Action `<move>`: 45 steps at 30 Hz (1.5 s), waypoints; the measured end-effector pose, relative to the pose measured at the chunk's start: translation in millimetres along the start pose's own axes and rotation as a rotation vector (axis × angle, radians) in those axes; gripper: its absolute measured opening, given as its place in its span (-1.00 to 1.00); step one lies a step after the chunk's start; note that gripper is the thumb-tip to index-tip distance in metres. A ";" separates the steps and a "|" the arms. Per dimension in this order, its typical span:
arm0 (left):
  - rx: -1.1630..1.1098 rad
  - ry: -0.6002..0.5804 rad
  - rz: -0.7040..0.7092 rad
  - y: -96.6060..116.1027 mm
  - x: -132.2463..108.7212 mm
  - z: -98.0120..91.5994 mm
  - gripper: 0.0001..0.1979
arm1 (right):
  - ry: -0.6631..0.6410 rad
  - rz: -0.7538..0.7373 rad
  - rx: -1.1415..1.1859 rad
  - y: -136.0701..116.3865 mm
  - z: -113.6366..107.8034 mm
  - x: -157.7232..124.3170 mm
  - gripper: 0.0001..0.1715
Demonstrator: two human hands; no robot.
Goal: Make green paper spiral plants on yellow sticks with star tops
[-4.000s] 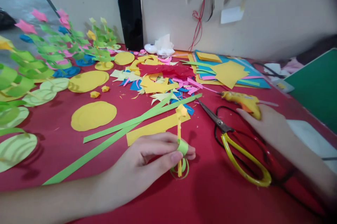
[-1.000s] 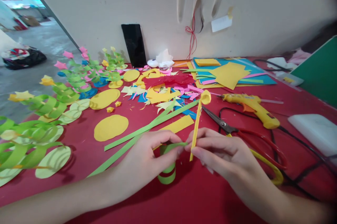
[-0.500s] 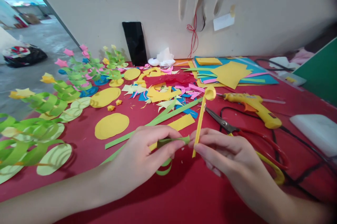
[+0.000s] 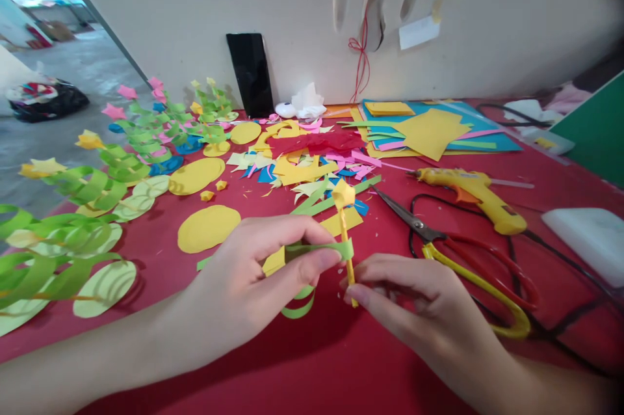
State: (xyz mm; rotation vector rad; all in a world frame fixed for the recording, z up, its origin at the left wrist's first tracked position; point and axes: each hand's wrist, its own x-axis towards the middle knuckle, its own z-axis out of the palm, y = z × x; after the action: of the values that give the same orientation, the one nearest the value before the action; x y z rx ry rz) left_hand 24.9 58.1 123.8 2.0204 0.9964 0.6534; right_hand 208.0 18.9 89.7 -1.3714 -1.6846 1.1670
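Note:
My left hand (image 4: 253,272) pinches the end of a green paper strip (image 4: 322,250) between thumb and forefinger. The strip curls down into a spiral (image 4: 298,307) on the red table (image 4: 341,363). My right hand (image 4: 414,311) pinches the lower end of a thin yellow paper stick (image 4: 346,247) that stands nearly upright. A small folded yellow star (image 4: 343,194) tops the stick. The green strip's tip touches the stick just above my right fingers.
Yellow-handled scissors (image 4: 468,259) and a yellow glue gun (image 4: 472,190) lie to the right. Long green strips (image 4: 336,197), yellow discs (image 4: 208,227) and coloured scraps (image 4: 307,155) lie behind my hands. Finished green spiral trees (image 4: 73,233) line the left edge. A white block (image 4: 585,239) sits far right.
Four seconds ago my right hand rested by the glue gun; it now holds the stick. In the last second the stick swung upright and leftward, and the green strip's end came against it.

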 end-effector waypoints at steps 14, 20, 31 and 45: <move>-0.028 0.054 -0.018 3.1 1.1 -4.2 -0.88 | -0.009 -0.128 -0.122 5.6 -0.2 -7.0 -0.87; -0.030 0.064 0.007 4.0 2.3 -2.4 -0.85 | 0.006 -0.152 -0.106 4.0 0.1 -7.4 -0.89; -0.013 0.100 -0.012 4.6 2.8 -0.3 -0.82 | -0.009 -0.157 -0.104 4.8 -0.1 -9.5 -0.89; 0.026 0.156 0.044 -1.5 3.3 3.3 -0.90 | -0.017 -0.139 -0.119 3.4 1.6 -9.3 -0.85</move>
State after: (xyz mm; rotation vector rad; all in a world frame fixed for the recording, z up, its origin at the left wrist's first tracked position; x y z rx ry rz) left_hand 28.5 60.1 121.1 2.0440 1.0573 0.8358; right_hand 209.9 9.6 86.3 -1.2951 -1.8563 1.0173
